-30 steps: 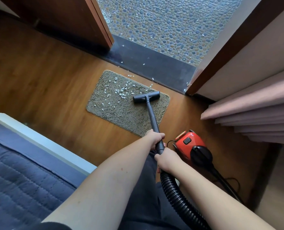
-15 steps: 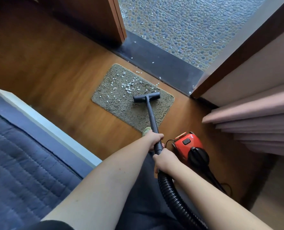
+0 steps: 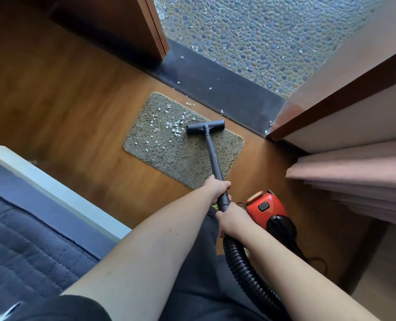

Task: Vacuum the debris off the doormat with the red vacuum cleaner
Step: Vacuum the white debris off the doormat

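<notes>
A grey-green doormat (image 3: 187, 158) lies on the wooden floor before the doorway. White debris (image 3: 175, 126) is scattered over its far left half. The vacuum's black floor nozzle (image 3: 205, 126) rests on the mat's far edge, just right of the thickest debris. Its black wand (image 3: 213, 158) runs back to my hands. My left hand (image 3: 216, 187) grips the wand higher up, and my right hand (image 3: 230, 216) grips it where the ribbed hose (image 3: 245, 272) begins. The red vacuum cleaner (image 3: 267, 208) sits on the floor right of my hands.
More white bits lie on the dark threshold (image 3: 217, 91) and the pebble floor (image 3: 261, 35) beyond. A wooden door (image 3: 122, 26) stands at the left of the opening, pink curtains (image 3: 354, 177) hang at right, and a bed with a blue quilt (image 3: 18, 239) fills the lower left.
The view has shifted, so the mat sits differently in frame. The nozzle stays at the mat's far edge beside the debris; both hands keep their grip on the wand.
</notes>
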Demonstrator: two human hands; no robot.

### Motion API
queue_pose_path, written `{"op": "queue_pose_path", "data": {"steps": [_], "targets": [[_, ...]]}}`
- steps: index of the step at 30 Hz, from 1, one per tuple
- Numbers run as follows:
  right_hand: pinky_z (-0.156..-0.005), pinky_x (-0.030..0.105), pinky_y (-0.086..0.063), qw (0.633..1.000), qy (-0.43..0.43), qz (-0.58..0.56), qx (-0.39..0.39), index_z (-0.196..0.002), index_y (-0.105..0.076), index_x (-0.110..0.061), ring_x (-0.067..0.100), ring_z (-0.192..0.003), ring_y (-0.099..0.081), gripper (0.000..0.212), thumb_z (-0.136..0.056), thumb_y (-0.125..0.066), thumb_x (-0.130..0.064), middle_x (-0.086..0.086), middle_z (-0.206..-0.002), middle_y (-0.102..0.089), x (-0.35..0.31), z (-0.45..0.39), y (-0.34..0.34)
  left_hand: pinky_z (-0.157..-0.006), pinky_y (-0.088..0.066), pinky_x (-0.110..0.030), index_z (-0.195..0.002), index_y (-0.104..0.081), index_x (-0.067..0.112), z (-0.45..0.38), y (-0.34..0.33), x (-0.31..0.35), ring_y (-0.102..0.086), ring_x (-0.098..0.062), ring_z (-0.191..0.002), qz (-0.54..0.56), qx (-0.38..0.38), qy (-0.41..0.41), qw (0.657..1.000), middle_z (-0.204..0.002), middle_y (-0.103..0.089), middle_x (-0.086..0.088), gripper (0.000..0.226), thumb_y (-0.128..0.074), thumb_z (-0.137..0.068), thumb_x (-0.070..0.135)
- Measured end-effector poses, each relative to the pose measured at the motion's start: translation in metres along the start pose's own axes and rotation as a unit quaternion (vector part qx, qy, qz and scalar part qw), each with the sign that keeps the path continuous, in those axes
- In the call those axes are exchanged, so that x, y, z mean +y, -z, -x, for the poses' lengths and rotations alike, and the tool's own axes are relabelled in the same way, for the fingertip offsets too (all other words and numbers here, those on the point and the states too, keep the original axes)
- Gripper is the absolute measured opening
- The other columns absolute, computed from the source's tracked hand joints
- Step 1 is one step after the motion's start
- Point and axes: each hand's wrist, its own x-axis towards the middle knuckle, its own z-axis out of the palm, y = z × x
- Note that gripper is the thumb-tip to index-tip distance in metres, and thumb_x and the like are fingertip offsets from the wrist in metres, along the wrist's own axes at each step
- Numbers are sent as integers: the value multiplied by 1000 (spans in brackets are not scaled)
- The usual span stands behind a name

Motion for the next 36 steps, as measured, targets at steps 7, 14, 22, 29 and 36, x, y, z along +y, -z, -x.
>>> {"op": "queue_pose_path", "data": {"steps": [7,14,22,29,36], "targets": [[-65,34,-58,1000,-4,3,-8,-117,-47,-5,32,-78,-73,32,-90,-47,-20,17,-106,-68,-9,11,17,-50,-57,-36,-112,-26,21,9,-2,15,-58,-27,-52,8,-8,24,1000,-122,-53,-28,46,-58,-85,2],[-69,28,-45,997,-2,76,-3,-123,-45,-5,26,-81,-63,34,-96,-45,-24,18,-119,-62,15,36,20,-40,-51,-29,-148,-22,12,29,-16,-9,-53,-23,-41,54,-8,50,997,-109,-49,-21,73,-57,-84,3],[-87,45,-55,999,-17,43,-10,-120,-44,-9,37,-96,-66,32,-93,-46,-25,18,-114,-62,44,37,15,-54,-58,-36,-149,-22,25,33,-41,-28,-60,-27,-54,63,-9,47,997,-119,-54,-21,81,-63,-81,11],[-71,30,-49,1000,-1,25,2,-121,-46,-3,35,-91,-67,33,-94,-48,-22,19,-114,-65,49,16,33,-69,-62,-49,-141,-32,15,12,-61,-13,-68,-35,-79,6,3,19,1000,-118,-58,-23,86,-65,-62,20],[-83,41,-57,1000,8,5,-13,-123,-45,0,39,-100,-67,38,-90,-52,-17,16,-99,-69,36,-6,52,-43,-52,-31,-127,-37,4,0,-60,18,-57,-23,-40,-8,-5,1,1000,-97,-53,-24,45,-58,-87,3]]}}
